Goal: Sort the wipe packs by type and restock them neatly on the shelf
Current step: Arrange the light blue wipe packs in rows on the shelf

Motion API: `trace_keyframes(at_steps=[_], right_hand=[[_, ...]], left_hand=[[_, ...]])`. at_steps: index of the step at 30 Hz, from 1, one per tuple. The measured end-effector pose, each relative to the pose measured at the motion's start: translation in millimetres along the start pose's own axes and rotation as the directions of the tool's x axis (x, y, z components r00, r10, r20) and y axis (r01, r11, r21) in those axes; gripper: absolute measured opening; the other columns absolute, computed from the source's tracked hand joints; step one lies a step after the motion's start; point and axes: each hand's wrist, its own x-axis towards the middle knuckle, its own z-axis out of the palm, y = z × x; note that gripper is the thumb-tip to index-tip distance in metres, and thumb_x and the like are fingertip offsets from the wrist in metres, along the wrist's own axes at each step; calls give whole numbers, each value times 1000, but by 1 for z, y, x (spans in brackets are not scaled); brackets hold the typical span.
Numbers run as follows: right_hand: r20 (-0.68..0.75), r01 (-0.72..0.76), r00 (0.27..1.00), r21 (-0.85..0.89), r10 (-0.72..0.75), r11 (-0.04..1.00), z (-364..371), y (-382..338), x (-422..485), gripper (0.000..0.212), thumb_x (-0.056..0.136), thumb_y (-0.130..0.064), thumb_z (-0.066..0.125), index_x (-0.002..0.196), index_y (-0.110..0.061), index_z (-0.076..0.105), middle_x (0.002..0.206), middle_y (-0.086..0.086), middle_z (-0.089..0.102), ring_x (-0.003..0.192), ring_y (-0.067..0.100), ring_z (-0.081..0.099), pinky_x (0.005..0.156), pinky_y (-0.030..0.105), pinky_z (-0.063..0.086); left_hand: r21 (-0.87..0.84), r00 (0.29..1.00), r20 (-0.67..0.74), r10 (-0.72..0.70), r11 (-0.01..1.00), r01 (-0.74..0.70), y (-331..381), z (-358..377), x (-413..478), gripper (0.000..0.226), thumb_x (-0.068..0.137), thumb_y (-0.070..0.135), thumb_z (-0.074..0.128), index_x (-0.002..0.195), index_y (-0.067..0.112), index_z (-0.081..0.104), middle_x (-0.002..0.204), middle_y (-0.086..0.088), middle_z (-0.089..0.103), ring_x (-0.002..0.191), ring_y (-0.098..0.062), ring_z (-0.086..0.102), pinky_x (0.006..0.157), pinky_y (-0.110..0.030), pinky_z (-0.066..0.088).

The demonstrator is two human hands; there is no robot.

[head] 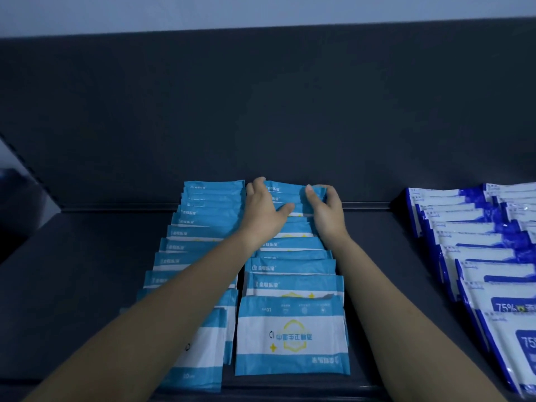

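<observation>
The shelf is dark, with a dark back panel rising behind it. It carries three groups of wipe packs.

1. Left row: light-blue packs, overlapped like shingles, running from the front edge to the back panel. The left forearm crosses over its front half.
2. Centre row: packs of the same light-blue type, just beside the left row and parallel to it. The front pack lies flat, showing white and blue bands and a yellow emblem.
3. Dark-blue packs: a white and dark-blue type marked "75%", overlapped in at least two rows at the right end of the shelf, well apart from the light-blue rows.

Both hands work at the rear end of the centre row, on the rear pack, which stands against the back panel.

- Left hand: grip closed on the pack's left edge. The fingers curl over the top at the left corner; the thumb lies across the packs in front.
- Right hand: grip closed on the pack's right edge. The thumb presses the near face at the top; the fingers wrap round the right corner.

The pack is held between the two hands, its top edge level with the rearmost pack of the left row.
</observation>
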Motion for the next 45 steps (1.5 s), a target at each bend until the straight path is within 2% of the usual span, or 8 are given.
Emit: trace_keyframes(at_steps=[6,10,16,22,26,36,42,45], right_hand=[[91,171,983,-103,-162,980,-7,3,11,11,91,-8,62,101,-10,58,94,1,62,82,8,59,73,15,49],[114,286,958,-285,-264,915,-10,-2,16,10,92,-9,60,101,-12,58,93,-8,58,87,8,54,74,13,47],[240,451,887,-631,-394,631,-19,-45,4,19,96,-14,52,110,-6,62,107,4,56,95,12,52,82,16,37],[468,484,866,-700,-175,525,-30,-55,-87,33,98,-14,44,129,-8,54,130,9,56,123,23,48,101,22,30],[564,507,825,-756,20,413,-32,-35,-136,49,105,-18,26,151,-3,16,158,6,15,147,16,6,100,-1,-15],[444,416,887,-887,126,200,-32,-35,-165,55,104,-34,11,153,-14,-4,161,-1,-9,147,14,-13,120,40,-8],[481,453,876,-835,16,314,-38,-32,-164,52,104,-32,18,153,-16,9,161,-1,0,148,13,-5,119,39,-6],[415,442,893,-740,-173,507,-48,-33,-159,43,103,-24,34,144,-14,39,155,5,30,145,16,22,118,28,14]], left_hand=[[289,951,220,215,917,-274,9,-19,-11,62,93,45,53,142,13,35,153,-3,18,142,-20,14,112,-30,16],[506,874,476,101,781,-366,1,-26,-23,85,92,65,33,153,15,3,161,-2,-5,148,-17,-3,119,-36,3],[520,861,494,115,755,-400,4,-34,-33,73,97,59,22,154,15,8,161,-2,-3,148,-16,-2,119,-32,-3],[470,792,582,184,718,-513,0,-44,-84,69,99,55,21,153,14,8,161,-4,5,148,-18,3,121,-36,4],[524,798,573,184,666,-530,-12,-37,-109,65,101,49,11,153,14,-8,160,-2,-13,146,-12,-14,120,-32,-8],[598,853,475,215,632,-492,-11,-34,-134,62,102,43,6,152,9,-6,160,-7,-11,147,-16,-12,120,-35,-8],[482,803,470,367,656,-581,-8,-46,-142,68,98,57,20,152,16,15,159,-1,13,146,-16,6,119,-32,0],[403,732,515,446,627,-666,-2,-59,-147,56,83,69,49,117,25,44,117,11,43,111,-10,35,101,-25,24]])
